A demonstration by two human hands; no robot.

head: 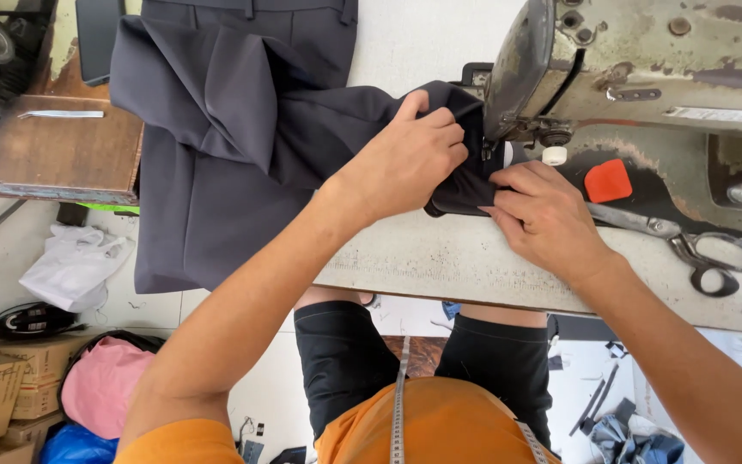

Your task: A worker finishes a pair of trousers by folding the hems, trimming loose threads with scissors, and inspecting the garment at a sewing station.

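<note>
Pinching a fold of the dark grey trousers (242, 129), the left hand (405, 163) grips it at centre frame beside the sewing machine (637, 60); the right hand (547, 215) presses flat fingers on the cloth, near scissors (697, 249).

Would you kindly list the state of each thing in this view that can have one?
Grey trousers: bunched, draped over the table's edge, end under the needle.
Left hand: gripping the fabric.
Right hand: fingers pressed flat on the fabric.
Scissors: closed, lying flat.
Measuring tape: hanging around the neck.
Iron: resting on the floor.
</note>
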